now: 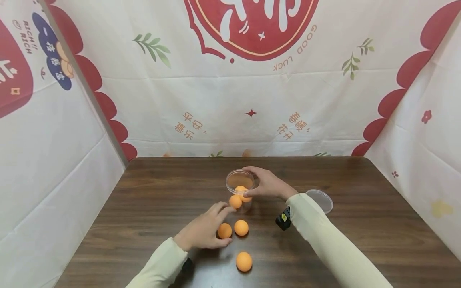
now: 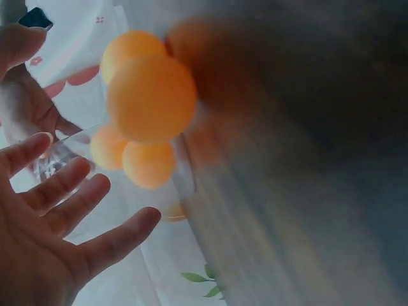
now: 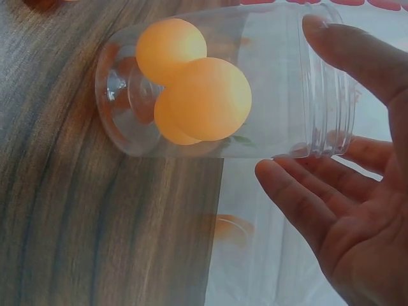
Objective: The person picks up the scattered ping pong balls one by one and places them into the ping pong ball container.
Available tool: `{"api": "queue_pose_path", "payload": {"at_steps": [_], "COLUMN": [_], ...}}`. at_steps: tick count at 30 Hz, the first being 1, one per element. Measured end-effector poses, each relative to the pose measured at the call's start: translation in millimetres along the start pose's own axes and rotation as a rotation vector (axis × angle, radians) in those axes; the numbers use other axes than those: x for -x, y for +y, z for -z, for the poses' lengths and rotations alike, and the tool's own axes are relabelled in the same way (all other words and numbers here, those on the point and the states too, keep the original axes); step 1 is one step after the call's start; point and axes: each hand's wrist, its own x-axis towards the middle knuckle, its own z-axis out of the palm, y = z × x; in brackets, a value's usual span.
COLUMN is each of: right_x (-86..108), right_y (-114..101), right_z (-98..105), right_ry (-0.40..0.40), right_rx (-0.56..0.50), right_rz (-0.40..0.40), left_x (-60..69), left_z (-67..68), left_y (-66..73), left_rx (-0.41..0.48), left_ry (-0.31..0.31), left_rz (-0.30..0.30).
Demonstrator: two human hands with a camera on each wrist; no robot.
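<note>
Nearest on the dark brown wood-grain table (image 1: 144, 208) lies a round orange ball (image 1: 244, 262); farther, a second orange ball (image 1: 241, 228) sits right of a third orange ball (image 1: 225, 231), over which the left hand (image 1: 206, 229) spreads its loose fingers. Beyond, the right hand (image 1: 268, 184) grips the neck of a clear cylindrical jar (image 3: 274, 95), upright and uncovered, with three orange balls (image 3: 203, 99) inside. A clear round lid (image 1: 320, 201) lies to the right. On the far white printed cloth (image 1: 230, 96), orange lettering reads "平安喜乐" (image 1: 188, 125), "春暖花开" (image 1: 293, 126) and "GOOD LUCK" (image 1: 294, 48); the left cloth (image 1: 54, 160) shows "RICH!! RICH" (image 1: 27, 37).
</note>
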Motion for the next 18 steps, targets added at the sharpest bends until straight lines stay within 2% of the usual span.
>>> {"api": "queue_pose_path", "payload": {"at_steps": [4, 8, 18], "right_x": [-1.0, -1.5, 0.8], "right_y": [0.1, 0.4, 2.5], "right_z": [-0.3, -1.7, -2.3], "right_ry": [0.003, 0.006, 0.017], "right_rx": [-0.012, -0.013, 0.012], "right_rz": [0.013, 0.015, 0.015], "left_x": [3.2, 5.3, 5.5], "left_z": [-7.6, -14.5, -19.0], "left_y": [-1.0, -2.6, -3.2], "left_rx": [-0.054, -0.093, -0.056], "left_ry": [-0.007, -0.040, -0.098], "left_rz": [0.000, -0.006, -0.022]}}
